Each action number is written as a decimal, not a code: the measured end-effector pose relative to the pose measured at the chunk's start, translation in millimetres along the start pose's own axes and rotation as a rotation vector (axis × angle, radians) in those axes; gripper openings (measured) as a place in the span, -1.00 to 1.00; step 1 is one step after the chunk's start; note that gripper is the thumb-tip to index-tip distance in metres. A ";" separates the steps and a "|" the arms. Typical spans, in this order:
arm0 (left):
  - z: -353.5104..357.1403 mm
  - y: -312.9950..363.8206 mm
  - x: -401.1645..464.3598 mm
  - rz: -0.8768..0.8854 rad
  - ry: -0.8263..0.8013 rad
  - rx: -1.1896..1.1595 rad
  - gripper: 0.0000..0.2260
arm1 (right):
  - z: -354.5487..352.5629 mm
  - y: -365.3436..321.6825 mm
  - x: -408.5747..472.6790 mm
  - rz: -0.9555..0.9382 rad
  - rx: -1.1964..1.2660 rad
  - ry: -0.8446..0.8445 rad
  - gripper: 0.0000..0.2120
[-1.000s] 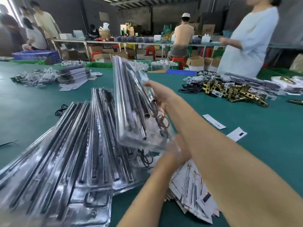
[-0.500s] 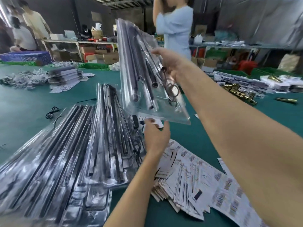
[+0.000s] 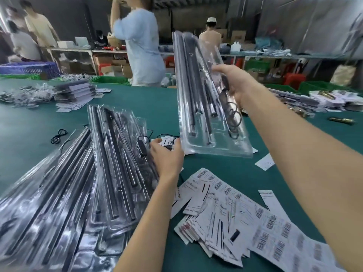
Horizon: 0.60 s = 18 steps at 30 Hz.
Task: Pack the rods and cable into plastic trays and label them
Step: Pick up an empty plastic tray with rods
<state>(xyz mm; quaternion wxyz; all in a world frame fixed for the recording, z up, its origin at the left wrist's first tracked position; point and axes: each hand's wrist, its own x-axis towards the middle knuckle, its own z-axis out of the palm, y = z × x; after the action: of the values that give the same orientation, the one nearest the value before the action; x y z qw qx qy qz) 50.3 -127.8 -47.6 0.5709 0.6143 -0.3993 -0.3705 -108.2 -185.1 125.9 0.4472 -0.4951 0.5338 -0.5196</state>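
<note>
we cannot read the print on the labels (image 3: 225, 209); it is too small and smeared. the tray pile (image 3: 59, 203) blurs toward the lower left and runs off the frame. the left hand (image 3: 167, 156) hides its fingertips behind a card (image 3: 167, 141).

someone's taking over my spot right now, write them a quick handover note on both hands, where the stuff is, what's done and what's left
Right hand: holds a filled clear tray up over the green table, tilted; the rods and coiled cable are inside.
Left hand: down at the table, fingers curled on a small white label by the tray's lower end.
Filled trays are piled on the left; loose barcode labels lie in front on the right. A spare black cable lies on the table at far left.
Done: this tray is packed.
Left: probably label it, add it to the pile, then carry on with the rest.
</note>
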 end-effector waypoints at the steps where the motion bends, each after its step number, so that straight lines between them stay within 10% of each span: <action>1: -0.3 0.0 0.9 -0.006 -0.007 0.003 -0.50 | -2.1 4.6 2.7 0.028 0.044 0.005 -0.66; 18: -10.5 -12.3 13.6 0.307 -0.137 0.703 -0.80 | -85.9 139.3 -18.5 0.348 0.696 0.559 -0.88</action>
<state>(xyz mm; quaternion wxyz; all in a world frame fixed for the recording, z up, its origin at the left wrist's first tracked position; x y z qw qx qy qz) 66.3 -135.7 -59.1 0.3464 0.6794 -0.6263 -0.1616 -200.3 -161.3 -8.6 0.5060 -0.0607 0.5030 -0.6980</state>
